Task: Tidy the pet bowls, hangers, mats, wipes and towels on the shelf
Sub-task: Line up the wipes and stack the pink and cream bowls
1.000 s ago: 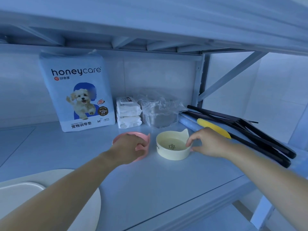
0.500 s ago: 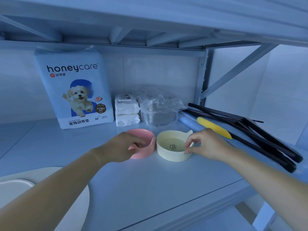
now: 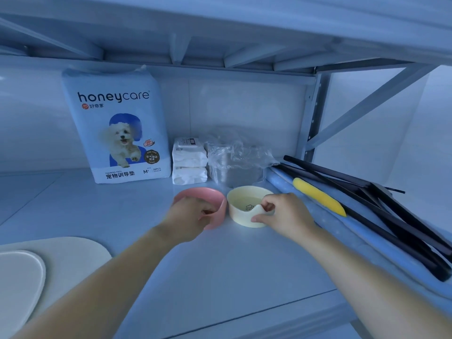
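Note:
A pink pet bowl and a cream pet bowl stand side by side on the shelf board. My left hand grips the pink bowl's near rim, thumb inside. My right hand pinches the cream bowl's ear-shaped rim on its right side. Behind them stand a honeycare pad pack, two stacked white wipe packs and a grey thing in clear plastic wrap. Black hangers lie on a blue mat at the right, with a yellow piece among them.
A pale mat and a white tray-like dish lie at the near left. The upper shelf hangs low overhead. A metal upright and diagonal brace close off the right rear corner.
The pink bowl has slid right until it sits beside the cream bowl. The cream bowl has turned, its ear now under my right fingers at the near right.

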A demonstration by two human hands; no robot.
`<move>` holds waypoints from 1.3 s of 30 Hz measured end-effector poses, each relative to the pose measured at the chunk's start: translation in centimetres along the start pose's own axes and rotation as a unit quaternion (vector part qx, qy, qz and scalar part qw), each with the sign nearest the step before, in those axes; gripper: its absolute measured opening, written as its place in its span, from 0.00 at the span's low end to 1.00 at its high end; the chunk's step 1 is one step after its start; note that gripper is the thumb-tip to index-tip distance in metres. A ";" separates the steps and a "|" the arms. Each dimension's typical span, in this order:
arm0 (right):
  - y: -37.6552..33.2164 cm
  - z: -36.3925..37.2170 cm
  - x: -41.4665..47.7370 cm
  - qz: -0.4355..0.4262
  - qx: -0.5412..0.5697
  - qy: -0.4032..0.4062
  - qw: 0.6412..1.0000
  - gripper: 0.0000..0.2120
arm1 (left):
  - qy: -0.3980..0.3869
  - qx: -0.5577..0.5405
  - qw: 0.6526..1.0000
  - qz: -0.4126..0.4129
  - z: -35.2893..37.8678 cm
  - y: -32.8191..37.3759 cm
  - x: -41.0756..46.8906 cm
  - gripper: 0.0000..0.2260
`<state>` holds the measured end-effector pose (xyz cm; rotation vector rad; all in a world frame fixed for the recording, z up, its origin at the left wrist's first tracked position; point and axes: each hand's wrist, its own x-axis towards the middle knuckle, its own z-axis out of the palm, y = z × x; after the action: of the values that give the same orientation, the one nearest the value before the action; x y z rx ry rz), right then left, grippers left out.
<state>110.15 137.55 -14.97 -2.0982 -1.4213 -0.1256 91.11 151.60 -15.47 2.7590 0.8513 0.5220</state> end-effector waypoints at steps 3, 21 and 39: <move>-0.8 1.3 1.4 -0.003 -0.029 0.031 0.999 0.21 | 0.050 0.043 0.993 -0.097 1.3 2.0 0.0 0.12; 1.2 2.6 1.3 -0.046 0.000 0.087 0.995 0.10 | 0.110 -0.076 0.991 -0.028 2.3 -0.6 -1.7 0.11; 0.9 2.3 1.3 -0.012 0.028 0.062 0.998 0.09 | 0.171 -0.050 0.981 -0.076 2.8 0.3 -1.2 0.13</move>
<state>110.94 139.56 -16.80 -1.9927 -1.3622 -0.2195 91.43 150.37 -18.27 2.5249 1.0669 0.9969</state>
